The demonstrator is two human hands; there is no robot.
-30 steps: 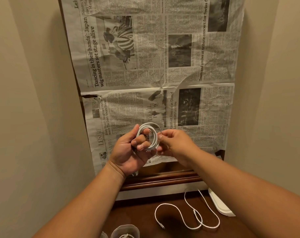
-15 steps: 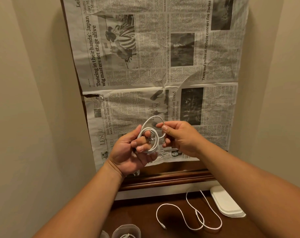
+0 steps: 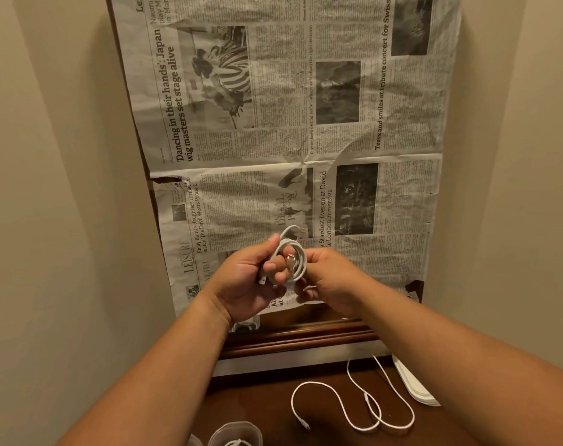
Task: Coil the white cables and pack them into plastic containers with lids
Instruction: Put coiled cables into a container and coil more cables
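I hold a white cable (image 3: 297, 255) wound into a small coil in front of the newspaper, chest high. My left hand (image 3: 241, 284) grips the coil, fingers through its middle, with a connector end sticking out by the fingers. My right hand (image 3: 330, 281) pinches the coil's right side. A second white cable (image 3: 354, 410) lies loose and uncoiled on the dark wooden table below. A clear plastic container (image 3: 236, 434) with a coiled cable inside sits at the bottom edge. A stack of white lids (image 3: 413, 386) lies at the table's right.
Newspaper sheets (image 3: 289, 123) cover the panel behind the table. Beige walls close in on both sides. A wooden rail (image 3: 293, 336) runs along the back of the table (image 3: 260, 400). Part of another container (image 3: 194, 441) shows at the bottom edge.
My right hand came down from the top of the coil to its right side, laying the last loop against it. The coil is tighter now. The loose cable on the table has not moved.
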